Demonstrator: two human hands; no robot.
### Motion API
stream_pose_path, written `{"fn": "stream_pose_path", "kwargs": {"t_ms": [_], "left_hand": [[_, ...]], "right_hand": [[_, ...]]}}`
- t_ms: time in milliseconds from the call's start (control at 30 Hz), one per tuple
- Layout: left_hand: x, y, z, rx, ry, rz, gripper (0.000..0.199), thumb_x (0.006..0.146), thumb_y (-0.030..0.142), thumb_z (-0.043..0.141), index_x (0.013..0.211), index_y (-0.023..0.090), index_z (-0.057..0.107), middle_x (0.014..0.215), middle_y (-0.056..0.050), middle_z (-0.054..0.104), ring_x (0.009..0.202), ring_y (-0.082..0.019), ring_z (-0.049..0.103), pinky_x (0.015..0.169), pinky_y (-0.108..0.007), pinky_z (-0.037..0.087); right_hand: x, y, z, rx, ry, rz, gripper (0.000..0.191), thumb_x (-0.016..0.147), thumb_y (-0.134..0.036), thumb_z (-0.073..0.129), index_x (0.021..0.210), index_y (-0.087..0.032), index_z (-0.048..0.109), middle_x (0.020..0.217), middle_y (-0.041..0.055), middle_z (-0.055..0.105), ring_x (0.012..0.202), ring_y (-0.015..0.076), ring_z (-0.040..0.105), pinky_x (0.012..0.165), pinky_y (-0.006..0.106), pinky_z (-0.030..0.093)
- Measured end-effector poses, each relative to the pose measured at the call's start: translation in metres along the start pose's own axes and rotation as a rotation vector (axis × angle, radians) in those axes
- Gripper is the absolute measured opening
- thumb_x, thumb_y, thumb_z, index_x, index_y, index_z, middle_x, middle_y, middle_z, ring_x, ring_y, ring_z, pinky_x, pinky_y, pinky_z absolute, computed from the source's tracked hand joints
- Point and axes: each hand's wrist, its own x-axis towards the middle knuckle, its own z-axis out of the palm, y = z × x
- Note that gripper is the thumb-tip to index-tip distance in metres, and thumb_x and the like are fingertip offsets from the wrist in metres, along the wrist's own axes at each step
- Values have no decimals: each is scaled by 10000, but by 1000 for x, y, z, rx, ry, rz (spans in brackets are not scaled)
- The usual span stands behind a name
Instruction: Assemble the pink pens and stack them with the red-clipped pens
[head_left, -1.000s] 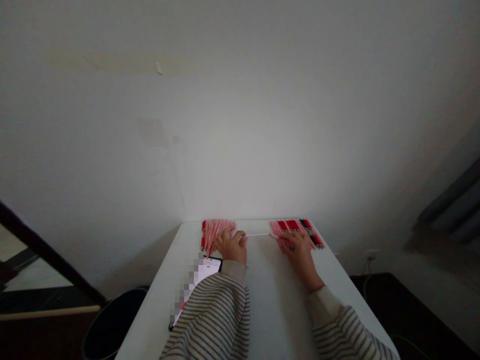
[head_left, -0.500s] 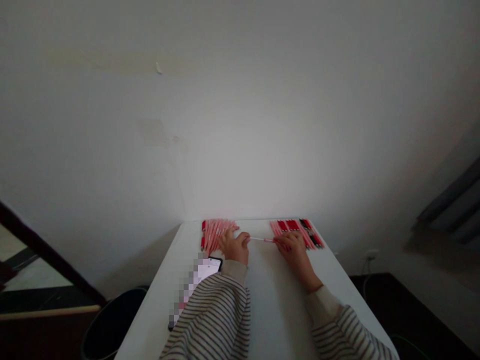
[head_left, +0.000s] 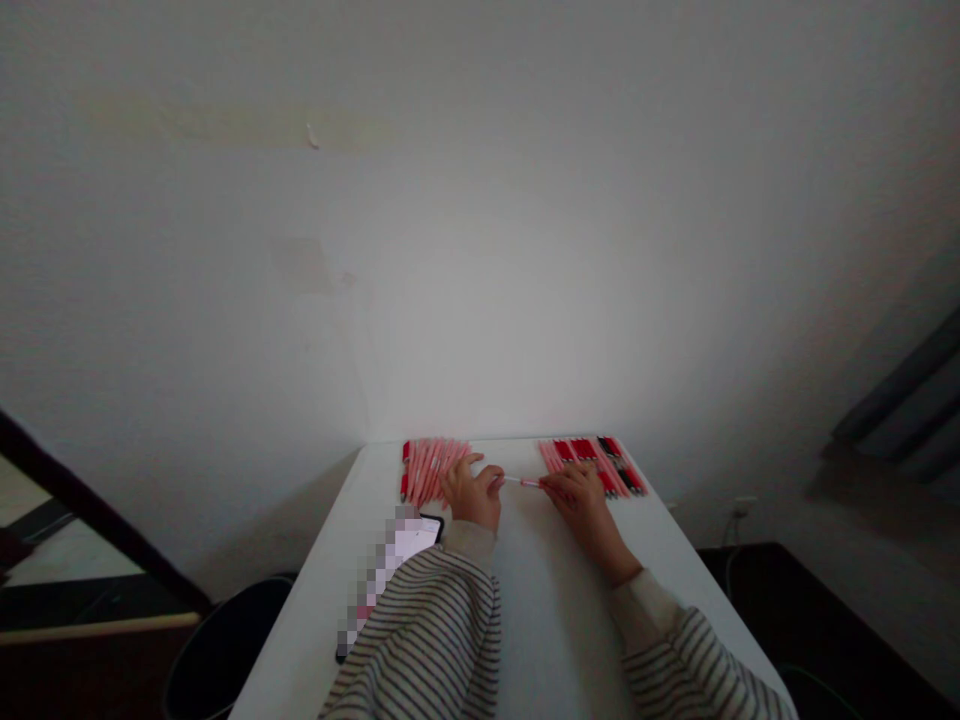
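Observation:
Over the table, my left hand [head_left: 474, 496] pinches one end of a thin white pen refill [head_left: 513, 480] between thumb and forefinger, its other fingers spread. The refill lies nearly level, and its right end meets a red-and-pink pen barrel [head_left: 531, 483]. My right hand [head_left: 577, 498] grips that barrel, with its fingers covering most of it. Beside my left hand lies a bunch of pink pens [head_left: 429, 470], some with red parts. Behind and beyond my right hand are rows of pink pens [head_left: 553, 456] with red and black parts.
A phone [head_left: 411, 545] with a lit, partly blurred screen lies on the white table [head_left: 540, 620], near my left sleeve. The wall [head_left: 480, 250] rises behind the far table edge. A dark bin [head_left: 225, 640] stands at the left, and a socket with a cable [head_left: 742, 508] is at the right.
My hands have come slightly closer together, the left moving right and the right moving left. Less of the white refill shows between them.

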Motion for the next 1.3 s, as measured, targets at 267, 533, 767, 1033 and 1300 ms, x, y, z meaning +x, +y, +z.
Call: {"fn": "stream_pose_path", "kwargs": {"t_ms": [267,533,767,1033,1300], "left_hand": [[-1,2,-2,6,-24,6,117,774,308,592,792,314,708,1166,-14,558,1145,-240,424,1013,-475,265],[0,-2,5,-11,-68,-6,183,802,392,549,798,315,715,1155,-29,564,1126,-238,440,992,-475,284],[0,-1,4,-15,-106,-5,159,794,374,564,804,317,712,1170,-24,556,1137,-235,434,997,-473,278],[0,3,0,-13,-78,2,182,803,379,544,813,322,717,1172,-29,555,1152,-238,425,1010,-475,264],[0,6,-4,-38,-95,2,177,805,370,548,864,348,714,1199,-24,542,1175,-242,399,1016,-494,250]], "right_hand": [[1,1,0,8,-8,-5,189,877,-334,544,930,-254,707,848,49,669,890,219,505,802,370,396],[-2,5,2,23,-29,10,169,865,-312,559,930,-271,710,853,51,665,910,225,508,791,376,397],[-3,11,6,14,-40,6,181,850,-269,578,974,-295,707,880,44,659,932,225,499,816,387,388],[-4,8,5,3,-38,15,192,867,-307,551,975,-299,709,895,56,645,921,229,486,794,392,397],[-1,4,2,-8,-42,44,196,873,-325,537,951,-286,712,877,62,648,905,233,485,779,388,393]]}}
